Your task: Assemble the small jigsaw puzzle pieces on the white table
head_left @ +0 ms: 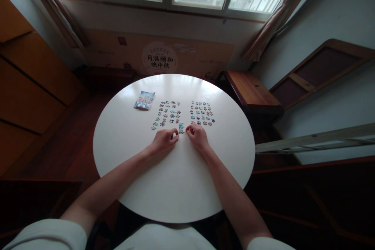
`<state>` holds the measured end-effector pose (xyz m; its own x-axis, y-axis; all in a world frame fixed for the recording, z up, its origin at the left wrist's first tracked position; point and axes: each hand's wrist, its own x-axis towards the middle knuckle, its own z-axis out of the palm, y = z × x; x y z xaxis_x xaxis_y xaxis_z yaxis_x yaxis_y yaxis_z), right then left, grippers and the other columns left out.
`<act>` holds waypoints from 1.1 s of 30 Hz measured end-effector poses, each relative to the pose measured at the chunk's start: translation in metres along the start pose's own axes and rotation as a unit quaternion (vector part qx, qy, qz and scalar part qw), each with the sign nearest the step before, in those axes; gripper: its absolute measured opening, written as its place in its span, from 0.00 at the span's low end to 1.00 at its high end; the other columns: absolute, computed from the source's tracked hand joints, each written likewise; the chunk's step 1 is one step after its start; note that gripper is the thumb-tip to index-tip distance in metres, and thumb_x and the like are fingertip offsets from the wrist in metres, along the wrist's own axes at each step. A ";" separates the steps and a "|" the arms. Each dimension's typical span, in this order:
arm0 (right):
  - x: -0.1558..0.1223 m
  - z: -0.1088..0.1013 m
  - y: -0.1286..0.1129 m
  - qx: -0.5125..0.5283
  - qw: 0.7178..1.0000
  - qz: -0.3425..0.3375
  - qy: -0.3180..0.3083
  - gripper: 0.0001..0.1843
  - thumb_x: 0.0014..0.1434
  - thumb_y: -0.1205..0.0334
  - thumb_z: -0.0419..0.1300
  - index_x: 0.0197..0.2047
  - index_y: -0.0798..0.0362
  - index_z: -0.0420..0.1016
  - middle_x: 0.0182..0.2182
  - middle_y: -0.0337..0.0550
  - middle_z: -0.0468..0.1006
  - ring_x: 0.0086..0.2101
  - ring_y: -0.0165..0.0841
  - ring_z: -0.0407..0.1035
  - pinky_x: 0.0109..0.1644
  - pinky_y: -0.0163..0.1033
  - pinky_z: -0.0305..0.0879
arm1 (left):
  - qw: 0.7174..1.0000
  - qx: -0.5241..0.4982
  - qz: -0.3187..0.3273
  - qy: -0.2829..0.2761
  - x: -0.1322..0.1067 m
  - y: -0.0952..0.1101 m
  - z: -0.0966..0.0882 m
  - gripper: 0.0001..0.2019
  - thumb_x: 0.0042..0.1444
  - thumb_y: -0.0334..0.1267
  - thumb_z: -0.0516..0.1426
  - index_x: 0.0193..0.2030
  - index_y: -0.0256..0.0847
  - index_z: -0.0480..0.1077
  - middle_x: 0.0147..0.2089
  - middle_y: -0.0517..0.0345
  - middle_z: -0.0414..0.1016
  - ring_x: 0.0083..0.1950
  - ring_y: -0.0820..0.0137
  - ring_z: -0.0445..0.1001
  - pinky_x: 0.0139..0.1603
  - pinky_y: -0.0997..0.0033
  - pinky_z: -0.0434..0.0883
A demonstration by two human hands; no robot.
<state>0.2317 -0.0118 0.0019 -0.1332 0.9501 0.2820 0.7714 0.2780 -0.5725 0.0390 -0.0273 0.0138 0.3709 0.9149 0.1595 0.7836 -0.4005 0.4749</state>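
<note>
Both my hands rest on a round white table (175,187). My left hand (164,139) is curled with its fingertips pinched together, just left of a small joined bit of jigsaw (181,127). My right hand (197,135) is curled the same way just right of that bit. Whether either pinch grips the pieces is too small to tell. Beyond the hands lie two groups of loose puzzle pieces, one on the left (168,113) and one on the right (202,113).
A colourful printed packet (144,99) lies on the table at the far left of the pieces. A wooden bench (252,91) stands to the right of the table, wooden cabinets (32,78) to the left, and a window wall behind.
</note>
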 end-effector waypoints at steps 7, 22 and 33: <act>0.000 -0.001 0.000 -0.002 1.000 0.003 -0.003 0.08 0.55 0.68 0.56 0.31 0.51 0.76 0.29 0.41 0.75 0.33 0.33 0.66 0.42 0.38 0.57 | 1.000 0.002 -0.001 -0.002 0.000 0.002 -0.001 0.11 0.58 0.41 0.52 0.38 0.43 0.74 0.24 0.61 0.72 0.26 0.72 0.67 0.30 0.74 0.55; 0.001 0.001 0.000 -0.004 1.000 0.000 -0.002 0.08 0.55 0.69 0.56 0.30 0.52 0.76 0.28 0.40 0.74 0.33 0.33 0.66 0.42 0.37 0.57 | 1.000 0.005 -0.007 -0.005 0.001 0.001 -0.001 0.11 0.59 0.42 0.52 0.39 0.43 0.75 0.24 0.61 0.73 0.26 0.73 0.68 0.30 0.75 0.56; 0.001 -0.001 -0.001 -0.003 1.000 0.002 -0.005 0.08 0.55 0.69 0.56 0.31 0.51 0.76 0.28 0.40 0.74 0.33 0.33 0.66 0.42 0.38 0.57 | 1.000 0.006 -0.003 -0.003 0.001 0.000 0.000 0.10 0.59 0.41 0.52 0.38 0.44 0.74 0.24 0.62 0.73 0.26 0.72 0.68 0.30 0.74 0.56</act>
<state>0.2315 -0.0117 0.0033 -0.1352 0.9527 0.2721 0.7752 0.2727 -0.5698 0.0389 -0.0266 0.0140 0.3688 0.9172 0.1509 0.7918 -0.3950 0.4659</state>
